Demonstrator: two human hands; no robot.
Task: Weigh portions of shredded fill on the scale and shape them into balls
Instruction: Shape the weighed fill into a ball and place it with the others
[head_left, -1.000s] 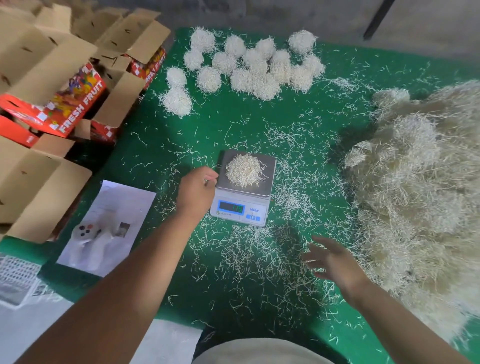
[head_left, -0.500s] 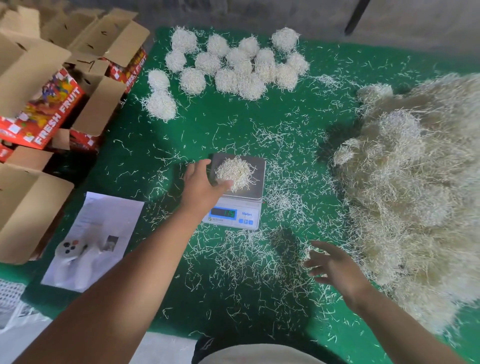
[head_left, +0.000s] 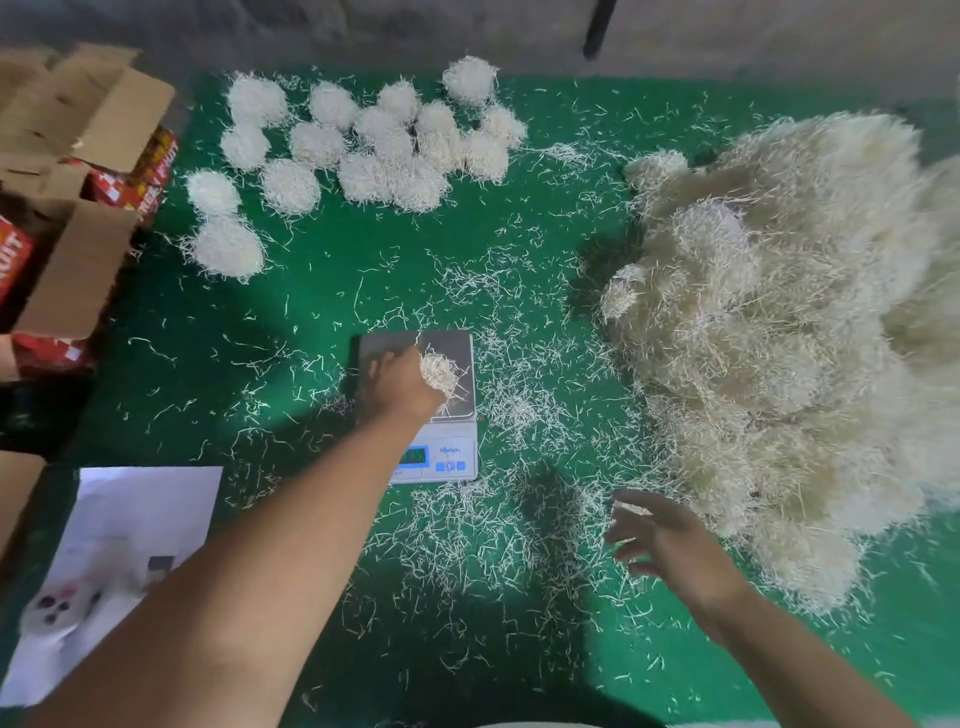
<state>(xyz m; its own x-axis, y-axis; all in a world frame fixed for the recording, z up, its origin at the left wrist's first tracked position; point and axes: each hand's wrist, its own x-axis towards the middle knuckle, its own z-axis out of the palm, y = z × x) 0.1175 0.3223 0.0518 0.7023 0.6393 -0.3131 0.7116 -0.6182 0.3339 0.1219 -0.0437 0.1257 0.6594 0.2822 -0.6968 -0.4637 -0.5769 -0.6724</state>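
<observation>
- Head view: the left hand (head_left: 397, 387) rests over the steel pan of the small white digital scale (head_left: 441, 452), fingers curled round the small tuft of pale shredded fill (head_left: 440, 373) that sits on the pan.
- The right hand (head_left: 662, 540) hovers in front of and to the right of the scale, fingers spread and relaxed, holding nothing.
- The tuft looks very light, soft and springy, and it likely sheds strands; it is best cupped from the sides and underneath with the whole hand rather than pinched.
- The big loose heap of shredded fill (head_left: 779, 338) lies well to the right of the scale on the green-covered counter (head_left: 322, 301).
- The finished round fill balls (head_left: 363, 145) cluster beyond the scale, to its left.
- Loose strands lie scattered all round the scale.
- The open brown cardboard boxes with red printed sides (head_left: 78, 208) stand far left of the scale; what is in them is hidden.
- A white printed sheet (head_left: 130, 545) lies in front of the scale, to its left.
</observation>
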